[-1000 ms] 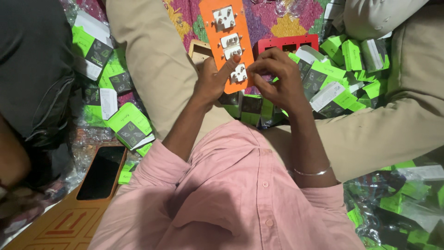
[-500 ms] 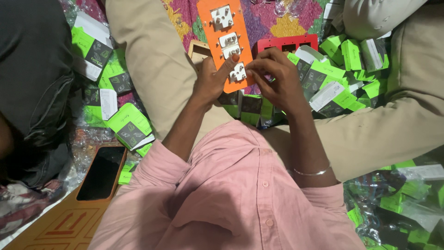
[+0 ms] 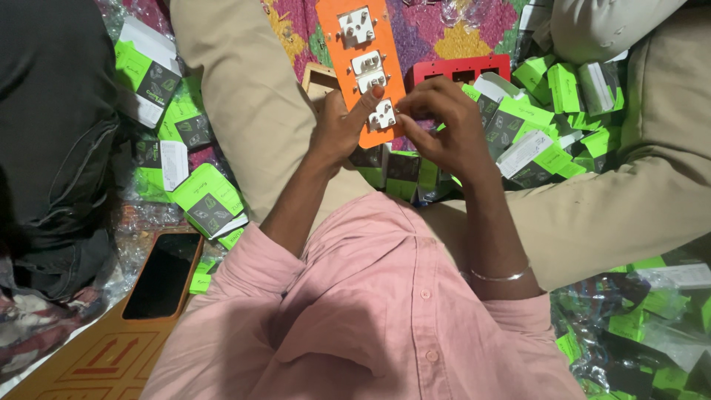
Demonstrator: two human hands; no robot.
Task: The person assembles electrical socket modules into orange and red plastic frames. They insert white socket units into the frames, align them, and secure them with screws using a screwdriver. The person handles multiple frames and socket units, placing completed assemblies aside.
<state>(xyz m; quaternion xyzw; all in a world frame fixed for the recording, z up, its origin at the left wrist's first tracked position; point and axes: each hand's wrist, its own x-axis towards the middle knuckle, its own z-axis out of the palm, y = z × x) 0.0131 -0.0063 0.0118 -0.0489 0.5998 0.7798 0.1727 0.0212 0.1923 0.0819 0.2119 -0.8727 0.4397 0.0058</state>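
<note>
I hold an orange switch plate with three white sockets and switches set in it, tilted away from me. My left hand grips its lower left edge, thumb lying across the plate beside the lowest white socket. My right hand pinches the plate's lower right edge, fingertips touching that same socket. A red empty plate lies on the cloth just behind my right hand. My beige trouser legs spread to both sides.
Several green and white small boxes lie scattered left, right and between my legs. A black phone rests on an orange board at lower left. A person in dark clothes sits at the left. A small wooden box lies behind my left hand.
The plate and both hands stay in nearly the same place; my fingers have shifted slightly around the lowest socket. A hand at the far left edge has gone out of view.
</note>
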